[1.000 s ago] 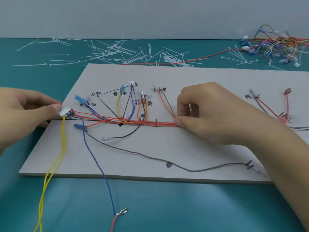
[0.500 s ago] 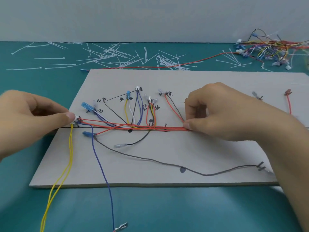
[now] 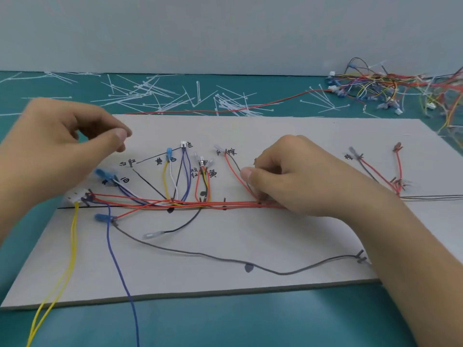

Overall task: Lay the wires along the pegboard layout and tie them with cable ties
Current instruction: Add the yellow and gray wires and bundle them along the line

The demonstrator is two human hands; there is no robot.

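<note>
A flat teal tabletop stretches from the near edge all the way to the back, matte with a faint sheen of light, and there it meets a plain pale grey wall in one straight line across the full width.

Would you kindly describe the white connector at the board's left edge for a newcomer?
Find the grey board and follow its red wire bundle leftwards to the end. The white connector sits there; unlike the blue terminals nearby, two yellow wires hang from it.
</note>
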